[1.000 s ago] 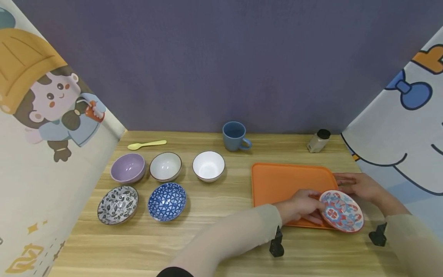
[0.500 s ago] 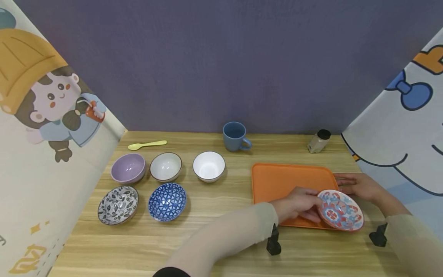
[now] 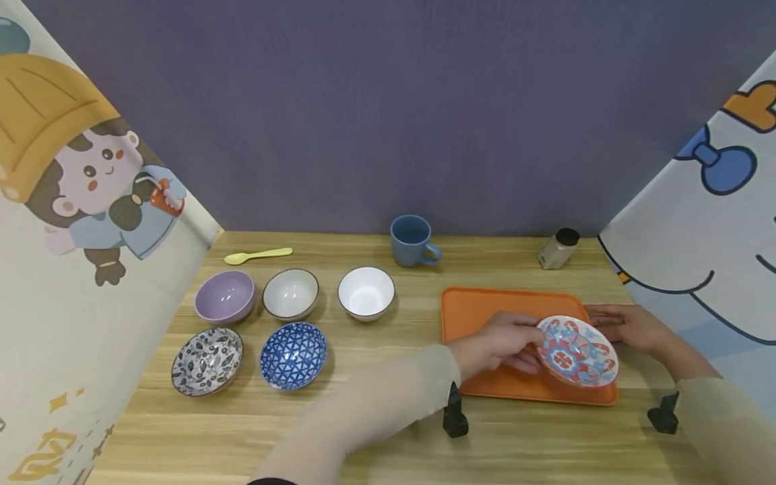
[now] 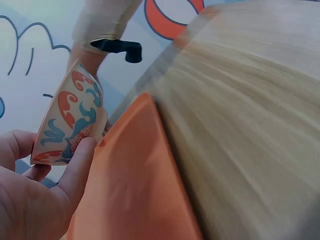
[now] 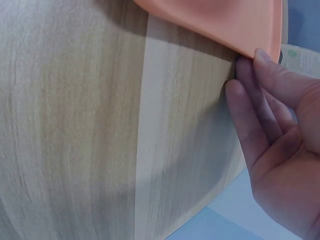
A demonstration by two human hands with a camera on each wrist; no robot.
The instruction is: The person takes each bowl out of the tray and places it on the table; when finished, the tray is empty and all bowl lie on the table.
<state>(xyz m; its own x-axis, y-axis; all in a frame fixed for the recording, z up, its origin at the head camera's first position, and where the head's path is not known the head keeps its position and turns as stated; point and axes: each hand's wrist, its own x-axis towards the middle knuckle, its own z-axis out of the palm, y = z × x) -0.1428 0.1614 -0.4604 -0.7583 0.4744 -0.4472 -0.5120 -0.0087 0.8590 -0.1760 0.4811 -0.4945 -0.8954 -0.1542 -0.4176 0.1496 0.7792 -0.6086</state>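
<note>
Over the right part of the orange tray (image 3: 479, 310), my left hand (image 3: 502, 345) grips a red-and-blue patterned bowl (image 3: 578, 351) by its left rim. The left wrist view shows the bowl (image 4: 75, 117) tilted, with the fingers of the left hand (image 4: 45, 190) on its outside and rim. My right hand (image 3: 627, 330) is at the tray's right edge, partly behind the bowl in the head view. Seen from the right wrist, the right hand (image 5: 285, 120) pinches the corner of the tray (image 5: 215, 25), thumb on the rim and fingers beneath.
Left of the tray stand a white bowl (image 3: 366, 294), a cream bowl (image 3: 291, 294), a purple bowl (image 3: 225, 297), a blue patterned bowl (image 3: 294, 356) and a black-and-white bowl (image 3: 207, 362). Behind are a yellow spoon (image 3: 259, 256), a blue mug (image 3: 411, 240) and a black-capped shaker (image 3: 558, 248).
My left hand has carried the patterned bowl left and slightly back, farther over the tray, uncovering the tray's front right corner. My right hand has stayed at the tray's edge.
</note>
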